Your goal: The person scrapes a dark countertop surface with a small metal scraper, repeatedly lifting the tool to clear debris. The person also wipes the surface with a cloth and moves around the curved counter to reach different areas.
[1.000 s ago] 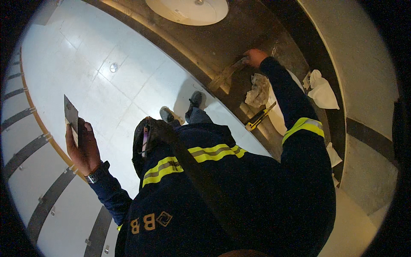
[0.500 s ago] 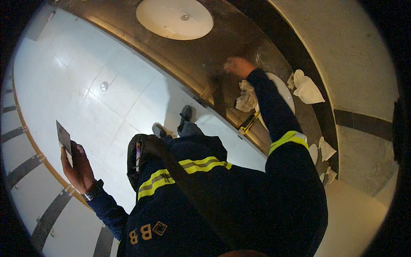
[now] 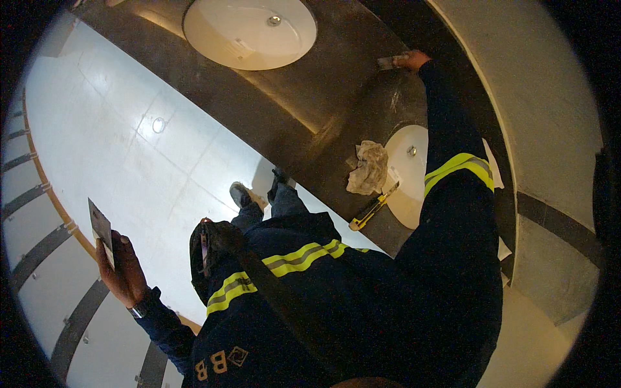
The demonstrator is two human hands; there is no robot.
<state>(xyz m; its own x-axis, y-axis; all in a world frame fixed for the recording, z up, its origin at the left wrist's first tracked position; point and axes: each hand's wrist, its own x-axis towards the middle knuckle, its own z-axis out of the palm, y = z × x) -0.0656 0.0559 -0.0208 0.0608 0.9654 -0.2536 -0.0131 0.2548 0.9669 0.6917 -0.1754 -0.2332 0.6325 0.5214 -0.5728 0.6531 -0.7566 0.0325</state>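
Note:
Upright over the floor at the far left, a thin flat metal scraper (image 3: pixel 101 227) is gripped by my left hand (image 3: pixel 124 271), thumb on one side and fingers on the other. My right hand (image 3: pixel 413 60) reaches to the back of the dark countertop (image 3: pixel 343 97), near the wall. Its fingers are closed on a small flat greyish piece (image 3: pixel 386 63), held low at the counter surface; its kind is too small to make out. A crumpled dirty cloth (image 3: pixel 369 168) lies beside the near white basin (image 3: pixel 404 171). A yellow utility knife (image 3: pixel 372 210) rests against that basin's rim.
A second white basin (image 3: pixel 249 32) is set into the counter farther off. The counter's front edge runs diagonally above the pale tiled floor (image 3: pixel 162 168), which has a round drain (image 3: pixel 159 124). White panels with dark bands (image 3: pixel 39 255) line the left side. A wall (image 3: pixel 543 97) borders the right.
My right hand has moved away and to the right, from mid-counter toward the wall edge. The view has shifted, showing more of the near basin and the utility knife. My left hand keeps its grip.

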